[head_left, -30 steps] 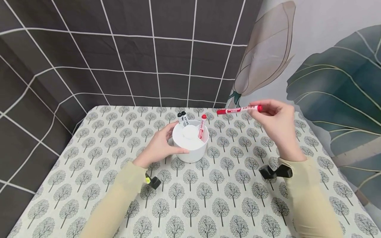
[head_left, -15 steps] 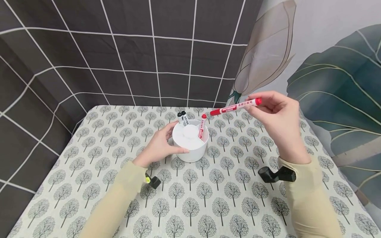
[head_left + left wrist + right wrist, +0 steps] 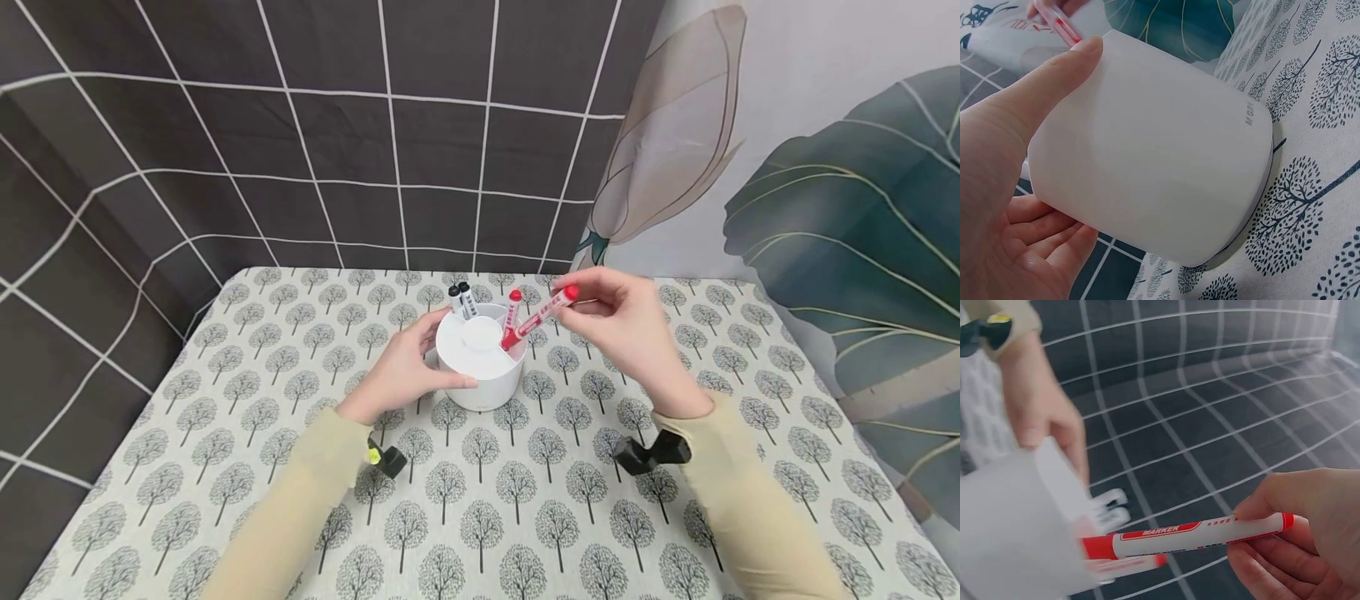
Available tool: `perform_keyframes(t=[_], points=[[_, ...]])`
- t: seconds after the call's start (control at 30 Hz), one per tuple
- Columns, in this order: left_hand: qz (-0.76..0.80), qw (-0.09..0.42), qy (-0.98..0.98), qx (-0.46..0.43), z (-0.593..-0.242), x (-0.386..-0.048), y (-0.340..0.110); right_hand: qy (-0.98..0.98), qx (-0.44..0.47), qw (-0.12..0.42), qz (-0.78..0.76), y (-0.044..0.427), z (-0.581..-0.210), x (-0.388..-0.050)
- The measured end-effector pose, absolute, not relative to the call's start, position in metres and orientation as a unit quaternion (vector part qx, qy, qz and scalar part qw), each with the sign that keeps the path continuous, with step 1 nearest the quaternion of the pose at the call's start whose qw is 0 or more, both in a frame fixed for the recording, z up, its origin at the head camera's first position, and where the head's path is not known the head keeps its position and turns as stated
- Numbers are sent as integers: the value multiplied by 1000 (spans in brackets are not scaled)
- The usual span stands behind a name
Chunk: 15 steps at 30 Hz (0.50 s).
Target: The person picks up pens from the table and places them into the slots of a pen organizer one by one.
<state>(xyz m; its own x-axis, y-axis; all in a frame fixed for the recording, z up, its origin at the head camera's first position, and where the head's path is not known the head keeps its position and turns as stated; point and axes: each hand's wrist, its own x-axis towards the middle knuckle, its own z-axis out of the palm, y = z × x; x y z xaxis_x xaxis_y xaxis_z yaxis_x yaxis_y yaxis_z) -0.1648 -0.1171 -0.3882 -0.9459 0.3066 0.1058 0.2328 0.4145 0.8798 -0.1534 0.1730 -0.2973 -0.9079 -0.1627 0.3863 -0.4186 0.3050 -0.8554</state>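
A white round pen holder (image 3: pixel 483 389) with several compartments stands on the table. My left hand (image 3: pixel 400 368) grips it from the left, the thumb along its near side, as the left wrist view also shows. In my right hand (image 3: pixel 624 327), thumb and fingers pinch a red whiteboard marker (image 3: pixel 546 312) near its upper end. That marker slants down to the left, its red cap end at the right compartment's opening. A second red marker (image 3: pixel 512 310) leans in the same compartment. Two black-tipped markers (image 3: pixel 468 302) stand in the back left compartment.
A pale cloth (image 3: pixel 480 525) printed with grey trees covers the table. Behind it hangs a dark, white-lined grid backdrop (image 3: pixel 322 133). A floral backdrop (image 3: pixel 847 217) is at the right. Black wrist mounts (image 3: pixel 652 452) sit on both sleeves.
My right hand has moved left and down with the red marker, bringing its cap end from the air to the pen holder's opening and tilting it more steeply. The left hand has stayed put.
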Motion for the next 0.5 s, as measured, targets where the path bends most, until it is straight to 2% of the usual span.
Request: perform_keyframes(t=[0.23, 0.5], points=[[512, 39, 844, 157, -388, -165, -117, -817, 179, 55, 546, 159, -327, -169], [517, 47, 841, 152, -387, -165, -117, -830, 169, 25, 531, 151, -345, -178]])
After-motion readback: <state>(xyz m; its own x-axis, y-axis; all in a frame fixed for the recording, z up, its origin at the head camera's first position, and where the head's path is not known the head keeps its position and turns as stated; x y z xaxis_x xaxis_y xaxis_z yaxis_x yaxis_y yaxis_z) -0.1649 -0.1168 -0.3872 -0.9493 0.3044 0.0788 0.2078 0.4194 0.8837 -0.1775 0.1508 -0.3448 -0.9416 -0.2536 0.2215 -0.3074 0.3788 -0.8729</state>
